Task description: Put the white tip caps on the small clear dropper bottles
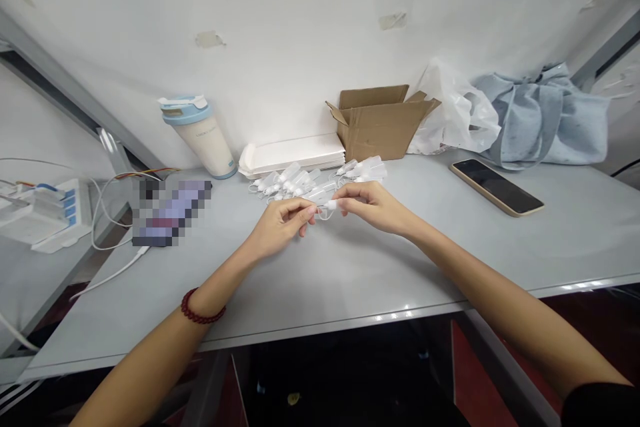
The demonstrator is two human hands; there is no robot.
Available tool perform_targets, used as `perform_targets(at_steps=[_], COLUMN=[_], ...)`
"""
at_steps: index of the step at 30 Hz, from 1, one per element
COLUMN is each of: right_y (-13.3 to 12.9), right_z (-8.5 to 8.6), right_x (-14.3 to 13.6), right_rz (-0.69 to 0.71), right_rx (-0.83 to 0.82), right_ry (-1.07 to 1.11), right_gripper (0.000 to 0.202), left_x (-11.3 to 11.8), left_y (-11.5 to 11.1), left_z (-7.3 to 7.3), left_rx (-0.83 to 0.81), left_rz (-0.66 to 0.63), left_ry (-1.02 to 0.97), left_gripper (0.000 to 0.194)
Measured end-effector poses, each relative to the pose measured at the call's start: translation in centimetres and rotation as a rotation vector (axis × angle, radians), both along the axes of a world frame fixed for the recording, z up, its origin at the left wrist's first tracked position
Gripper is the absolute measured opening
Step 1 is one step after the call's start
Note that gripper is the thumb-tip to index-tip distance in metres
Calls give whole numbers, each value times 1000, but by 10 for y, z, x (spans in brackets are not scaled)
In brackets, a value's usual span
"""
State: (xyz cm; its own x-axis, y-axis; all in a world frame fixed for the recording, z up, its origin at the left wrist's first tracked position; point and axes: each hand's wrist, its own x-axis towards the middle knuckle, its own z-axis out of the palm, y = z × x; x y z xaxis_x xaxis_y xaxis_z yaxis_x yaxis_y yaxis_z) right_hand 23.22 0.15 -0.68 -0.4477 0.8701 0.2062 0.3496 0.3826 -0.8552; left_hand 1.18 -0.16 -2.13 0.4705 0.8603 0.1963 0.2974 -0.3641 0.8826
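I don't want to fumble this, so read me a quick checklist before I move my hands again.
1. Right hand on the small white piece: ok, pinched at the fingertips.
2. Left hand grip: cannot tell; thumb and finger meet, but what they pinch is too small to make out.
3. Pile of small clear bottles nearby: ok, just beyond the hands.
4. Cardboard box open: ok, flaps up.
5. Right-hand phone clear of the arm: ok, lying apart.

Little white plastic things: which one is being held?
The piece between the left hand and right hand; the others lie beyond on the table.
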Motion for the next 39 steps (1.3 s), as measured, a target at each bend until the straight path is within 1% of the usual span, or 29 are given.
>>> perform_targets(at_steps=[8,16,19,24,31,35,39], right_y=[0,0,0,1,0,-1,-2], right_z=[0,-3,-5,-8,-11,-9,-5], right_x=[0,-1,-1,-1,-2,-3,-4], right_rz=[6,35,58,80,85,94,90], right_rx=[16,-25,-22,-28,-26,-32,-35], right_ry=[-17,-76,-72,-42,-32,-5,40], right_gripper=[20,21,20,20,20,22,20], left_x=[2,3,4,6,7,7,7], left_y=[-3,-4,-5,-7,-9,-9,-8], left_z=[1,-3,-3,-2,-5,-4,-3], left_rx=[56,121,135,188,105,56,84], left_rz=[34,7,-8,22,27,18,30], left_ry=[63,122,141,169,131,99,44], left_gripper=[27,27,26,27,26,27,25])
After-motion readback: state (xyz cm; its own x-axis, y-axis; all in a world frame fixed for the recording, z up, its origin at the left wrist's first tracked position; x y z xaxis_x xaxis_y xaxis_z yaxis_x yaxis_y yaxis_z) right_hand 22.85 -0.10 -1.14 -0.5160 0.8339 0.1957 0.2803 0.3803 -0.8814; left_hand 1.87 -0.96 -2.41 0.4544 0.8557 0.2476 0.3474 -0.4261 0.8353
